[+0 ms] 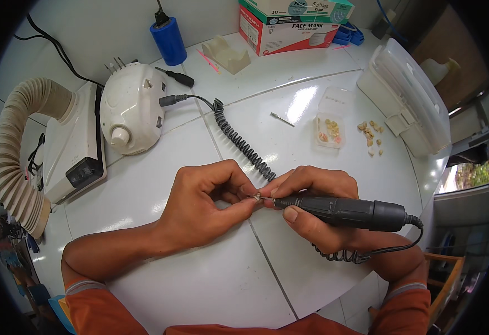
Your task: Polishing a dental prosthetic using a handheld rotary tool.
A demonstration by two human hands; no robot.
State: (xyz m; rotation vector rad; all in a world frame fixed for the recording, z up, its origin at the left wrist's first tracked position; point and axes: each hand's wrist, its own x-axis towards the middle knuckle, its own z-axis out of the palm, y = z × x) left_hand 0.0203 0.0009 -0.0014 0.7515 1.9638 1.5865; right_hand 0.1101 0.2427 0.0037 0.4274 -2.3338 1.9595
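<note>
My left hand [202,204] pinches a small pale tooth-like piece [257,196] between thumb and forefinger, above the white tiled table. Wrapped round a black rotary handpiece [345,212] is my right hand [317,181], with its fingertips close to the left ones. The handpiece's thin tip meets or nearly meets the piece; fingers partly hide the spot. A coiled black cord [239,139] runs to a white control unit [133,109] with a knob at the far left. Another stretch of cord hangs from the handpiece's rear end beside my right wrist.
A dust extractor hose [18,134] arches at the left. Small tooth-like pieces [370,129] lie right of an open clear box [329,139], near a loose metal bur [282,119]. Mask boxes [286,36], a blue cylinder [169,42] and a plastic case [403,95] stand farther back.
</note>
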